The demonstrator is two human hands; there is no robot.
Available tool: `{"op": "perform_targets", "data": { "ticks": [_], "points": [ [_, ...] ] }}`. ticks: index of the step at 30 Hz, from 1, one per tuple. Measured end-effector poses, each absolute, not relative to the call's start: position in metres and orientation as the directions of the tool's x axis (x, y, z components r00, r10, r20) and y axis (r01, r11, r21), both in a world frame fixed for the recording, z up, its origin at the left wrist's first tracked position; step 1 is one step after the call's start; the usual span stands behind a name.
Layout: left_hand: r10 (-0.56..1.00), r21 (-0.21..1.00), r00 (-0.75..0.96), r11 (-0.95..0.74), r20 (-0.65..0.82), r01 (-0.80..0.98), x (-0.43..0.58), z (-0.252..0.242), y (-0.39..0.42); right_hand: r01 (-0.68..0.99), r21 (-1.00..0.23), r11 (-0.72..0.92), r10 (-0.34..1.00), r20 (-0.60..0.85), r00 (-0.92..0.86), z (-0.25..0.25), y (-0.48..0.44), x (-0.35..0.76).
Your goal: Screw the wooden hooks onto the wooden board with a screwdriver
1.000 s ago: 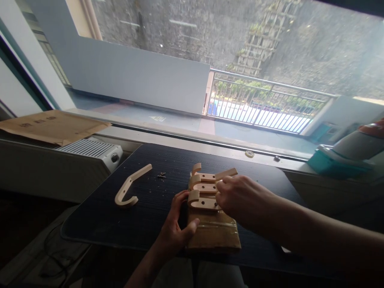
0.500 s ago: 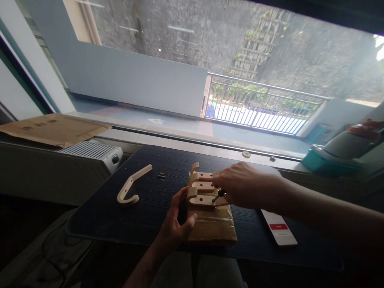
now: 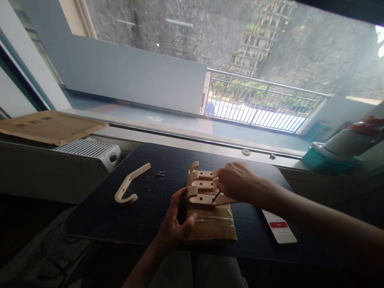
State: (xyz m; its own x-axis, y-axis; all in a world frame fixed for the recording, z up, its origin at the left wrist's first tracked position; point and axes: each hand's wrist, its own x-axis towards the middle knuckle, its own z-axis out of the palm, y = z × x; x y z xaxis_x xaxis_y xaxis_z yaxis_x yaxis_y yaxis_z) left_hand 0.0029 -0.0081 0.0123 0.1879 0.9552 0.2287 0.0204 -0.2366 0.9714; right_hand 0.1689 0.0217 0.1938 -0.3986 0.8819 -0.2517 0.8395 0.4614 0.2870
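My right hand [image 3: 235, 181] is closed round a screwdriver, its handle hidden in the fist. The thin dark screwdriver shaft [image 3: 216, 196] slants down to a hole in the nearest wooden hook [image 3: 207, 199]. Two more wooden hooks, a middle one [image 3: 207, 184] and a far one [image 3: 205, 175], lie beside it in a row on a brown block [image 3: 210, 229] wrapped in clear tape. My left hand [image 3: 177, 222] grips the block's left side, thumb on its upper edge and fingers up by the nearest hook's curved end. A loose wooden hook [image 3: 126, 188] lies to the left.
Several small screws [image 3: 160, 173] lie on the dark table [image 3: 144, 224]. A phone [image 3: 279, 227] with a lit screen is right of the block. Behind, a tape roll [image 3: 246, 152] sits on the windowsill, a teal container [image 3: 327, 158] at right. A brown envelope [image 3: 54, 127] covers part of the radiator [image 3: 93, 152].
My right fist has turned over around the screwdriver, showing more of its shaft. The tip stays at the same hole. My left hand and the block hold still; the view has shifted slightly.
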Motion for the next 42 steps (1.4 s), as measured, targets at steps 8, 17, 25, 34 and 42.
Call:
{"op": "perform_targets", "data": {
  "ticks": [8, 17, 25, 34, 42],
  "points": [
    [0.959, 0.973, 0.179, -0.229, 0.221, 0.024, 0.002, 0.017, -0.010, 0.794, 0.198, 0.575, 0.815, -0.223, -0.534, 0.226, 0.010, 0.168],
    [0.947, 0.965, 0.208, -0.257, 0.243, 0.042, 0.001, 0.012, -0.010, 0.735, 0.150, 0.661, 0.741, -0.286, -0.607, 0.212, 0.011, 0.155],
    [0.948, 0.967, 0.210, -0.254, 0.241, 0.036, 0.002, 0.010, -0.009, 0.672, 0.178, 0.719, 0.690, -0.305, -0.657, 0.205, 0.015, 0.152],
    [0.944, 0.962, 0.206, -0.271, 0.257, 0.042, 0.002, 0.013, -0.009, 0.530, 0.139, 0.837, 0.548, -0.236, -0.803, 0.203, 0.009, 0.153],
    [0.948, 0.965, 0.210, -0.255, 0.240, 0.052, 0.002, 0.011, -0.008, 0.489, 0.131, 0.862, 0.506, -0.251, -0.825, 0.204, 0.021, 0.154]
  ]
}}
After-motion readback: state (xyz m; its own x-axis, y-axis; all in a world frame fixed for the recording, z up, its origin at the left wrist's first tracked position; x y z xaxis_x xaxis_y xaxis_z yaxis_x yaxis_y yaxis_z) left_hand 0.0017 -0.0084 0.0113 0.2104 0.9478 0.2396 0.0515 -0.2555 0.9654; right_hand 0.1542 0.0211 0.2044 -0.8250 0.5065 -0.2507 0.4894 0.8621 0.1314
